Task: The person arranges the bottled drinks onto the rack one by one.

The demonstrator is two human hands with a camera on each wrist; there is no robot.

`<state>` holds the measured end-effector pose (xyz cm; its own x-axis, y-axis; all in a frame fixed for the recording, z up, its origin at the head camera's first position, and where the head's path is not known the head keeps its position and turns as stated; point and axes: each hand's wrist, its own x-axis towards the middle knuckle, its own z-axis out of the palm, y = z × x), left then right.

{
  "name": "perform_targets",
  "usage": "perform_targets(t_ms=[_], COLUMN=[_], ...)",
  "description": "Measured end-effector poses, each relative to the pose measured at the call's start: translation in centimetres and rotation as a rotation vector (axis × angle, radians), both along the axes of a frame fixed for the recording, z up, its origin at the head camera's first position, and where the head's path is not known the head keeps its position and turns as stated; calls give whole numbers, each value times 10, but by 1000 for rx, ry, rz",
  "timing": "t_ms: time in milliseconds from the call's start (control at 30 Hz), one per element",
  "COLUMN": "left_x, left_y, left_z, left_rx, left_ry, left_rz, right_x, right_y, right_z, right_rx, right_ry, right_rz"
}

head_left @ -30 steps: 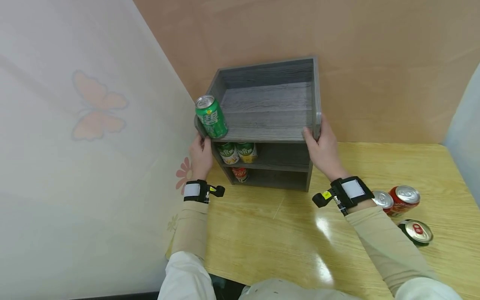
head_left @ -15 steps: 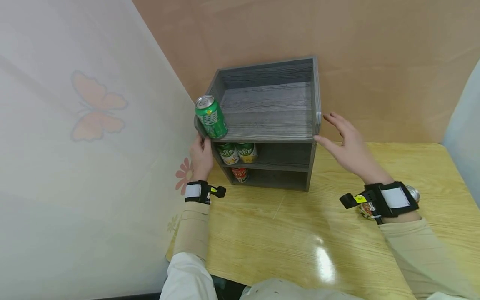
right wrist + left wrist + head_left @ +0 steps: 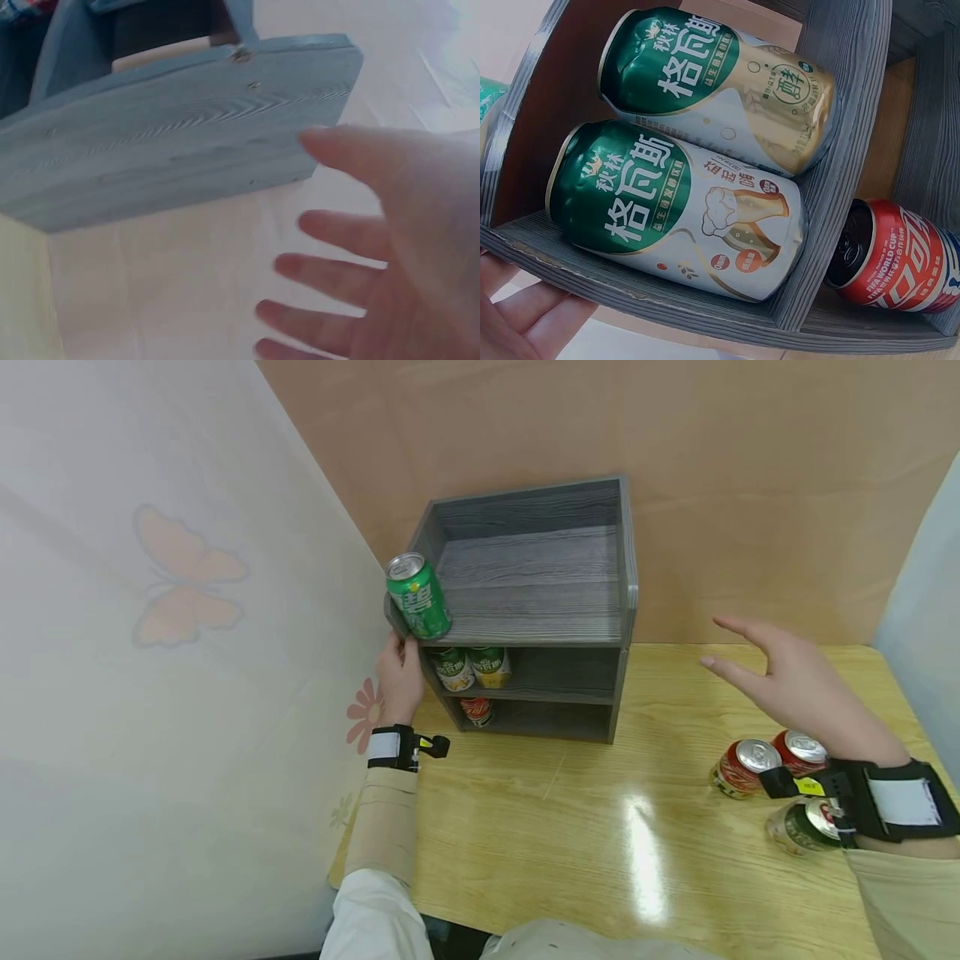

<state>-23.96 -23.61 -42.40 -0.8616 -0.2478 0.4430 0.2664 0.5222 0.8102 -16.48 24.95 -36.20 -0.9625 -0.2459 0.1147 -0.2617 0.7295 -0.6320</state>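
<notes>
A small grey wooden shelf (image 3: 534,622) stands on the table against the back wall. My left hand (image 3: 400,681) grips its left side near the upper board, and in the left wrist view the fingers (image 3: 532,315) lie along the side panel. A green can (image 3: 420,597) stands on the top board at the left. Two green-and-white cans, a front one (image 3: 682,214) and one behind (image 3: 720,86), share the middle level; a red cola can (image 3: 900,255) is below. My right hand (image 3: 806,685), fingers spread and holding nothing, hovers right of the shelf, apart from its side panel (image 3: 187,135).
On the table's right side stand two red cans, a nearer (image 3: 742,767) and a farther (image 3: 801,750), beside a green-and-white can (image 3: 804,827), partly behind my right wrist strap. A wall with a butterfly print (image 3: 191,575) rises close on the left.
My right hand has let go of the shelf's right side and moved away to the right, over the loose cans. The left hand stays at the shelf's left side.
</notes>
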Motion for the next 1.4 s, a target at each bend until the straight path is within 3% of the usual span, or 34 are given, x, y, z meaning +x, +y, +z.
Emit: perform_targets(t_ms=[233,500,733,1033,1200,1400], left_x=[0,-1,-1,0,0,-1], left_y=[-2,-1,-1,0,1,0], left_z=[-1,-1,-1,0,0,0], left_rx=[1,-12,-9,0,3,10], left_ry=[-2,14,16,13,11,13], left_rz=[9,12,14,14,11,5], right_x=[4,6,8,7,8,7], right_y=[12,32,46,53,50,43], right_z=[-28,-77,-105,-126,-128,-130], right_rx=[201,266,284,298,280,272], right_ry=[-221,-307,-376,-369,-387,-392], right_rz=[70,84,86,51,32,72])
